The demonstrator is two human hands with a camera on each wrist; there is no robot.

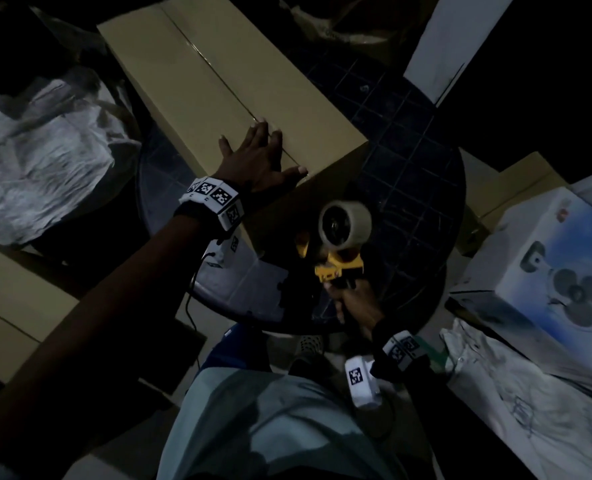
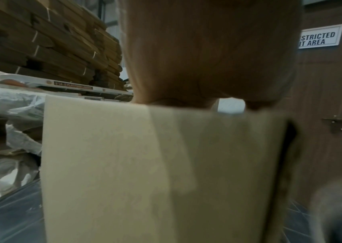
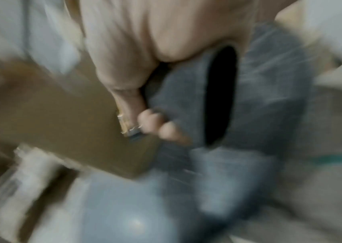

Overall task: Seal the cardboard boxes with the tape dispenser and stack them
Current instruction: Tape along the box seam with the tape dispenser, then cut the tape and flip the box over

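Box, head view: box (image 1: pixel 225 88) lies long across a dark round table (image 1: pixel 408 161), flaps folded shut, centre seam running its length.
Left hand, head view: left hand (image 1: pixel 256 157) lies flat on the near end of the box top, fingers spread straight over the seam, gripping nothing; likely placed there to hold the flaps down and steady the box for taping.
Dispenser, head view: dispenser (image 1: pixel 339 247) is off the box, just beside its near corner above the table, roll facing up.
Right hand, head view: right hand (image 1: pixel 353 303) is curled round the dispenser's handle, probably poised to start the strip at the near end.
Left wrist view: palm (image 2: pixel 207 49) bears on the box's top edge (image 2: pixel 145 164); a "restricted area" sign (image 2: pixel 319 37) and piled flat cartons (image 2: pixel 41 46) stand behind.
Right wrist view: heavily blurred; fingers (image 3: pixel 151 121) wrap something, the handle hardly legible; the box's brown side (image 3: pixel 51 115) sits just to their left.
Relation: box under the left hand, touching; dispenser near it, apart.
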